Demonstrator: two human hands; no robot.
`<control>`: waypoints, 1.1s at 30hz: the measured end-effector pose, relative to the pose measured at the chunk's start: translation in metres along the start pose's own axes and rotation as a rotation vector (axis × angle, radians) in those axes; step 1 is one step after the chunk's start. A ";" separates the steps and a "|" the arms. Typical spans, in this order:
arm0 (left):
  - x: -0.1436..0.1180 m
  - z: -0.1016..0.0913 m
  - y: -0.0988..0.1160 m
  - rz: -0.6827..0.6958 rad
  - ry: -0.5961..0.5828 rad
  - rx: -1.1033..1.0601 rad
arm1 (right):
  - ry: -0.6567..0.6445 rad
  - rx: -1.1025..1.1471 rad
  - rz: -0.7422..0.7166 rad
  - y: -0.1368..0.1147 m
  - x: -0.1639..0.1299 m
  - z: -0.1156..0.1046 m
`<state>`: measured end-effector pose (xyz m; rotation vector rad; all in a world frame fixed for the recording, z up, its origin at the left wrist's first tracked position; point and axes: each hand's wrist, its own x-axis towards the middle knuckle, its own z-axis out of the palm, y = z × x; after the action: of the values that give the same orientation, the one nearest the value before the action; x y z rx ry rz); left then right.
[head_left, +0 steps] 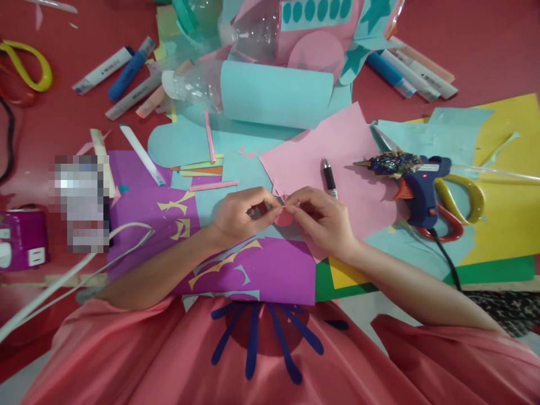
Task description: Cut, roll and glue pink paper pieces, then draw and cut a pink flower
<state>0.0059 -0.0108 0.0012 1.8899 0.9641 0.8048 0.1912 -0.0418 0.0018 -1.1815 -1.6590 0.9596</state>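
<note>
Meeting above the paper-covered bench (493, 39), the person's left hand (248, 212) and right hand (323, 220) share a small pink paper piece (284, 218). The fingers of each hand are pinched together on it, thumb against forefinger, the left at one edge and the right at the other. The paper piece lies between the two hands, in front of the person's red garment (169, 349); its exact shape is partly hidden by the fingers.

Just beyond the right hand, a black pen (329, 175) rests on a large pink sheet (304, 143). Farther right, a blue glue gun (424, 197) lies on its side, nozzle pointing left over that sheet, a small red light showing on its body. A pair of scissors (456, 229) with yellow and red handles lies partly beneath it, near a yellow sheet (506, 208).

Under and beside the left forearm is purple paper (287, 273) scattered with yellow offcuts (228, 261). Beyond the left hand lie two narrow pink strips (210, 138), well apart from each other.

At the far side, a clear bottle wrapped in light blue paper (276, 93) lies on its side, its white cap to the left. Markers lie in two groups, one to its left (130, 73) and one to its right (407, 73).
</note>
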 end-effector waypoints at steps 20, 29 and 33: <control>0.003 0.002 0.002 0.123 0.040 -0.005 | 0.011 0.029 0.041 0.000 -0.001 0.003; 0.003 0.002 0.004 -0.051 0.057 -0.074 | -0.001 0.179 0.168 -0.004 0.002 0.001; 0.005 0.001 0.006 -0.169 0.076 -0.174 | 0.004 0.283 0.313 -0.006 0.005 0.000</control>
<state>0.0110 -0.0089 0.0069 1.6161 1.0508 0.8362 0.1887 -0.0383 0.0083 -1.2651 -1.3018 1.3368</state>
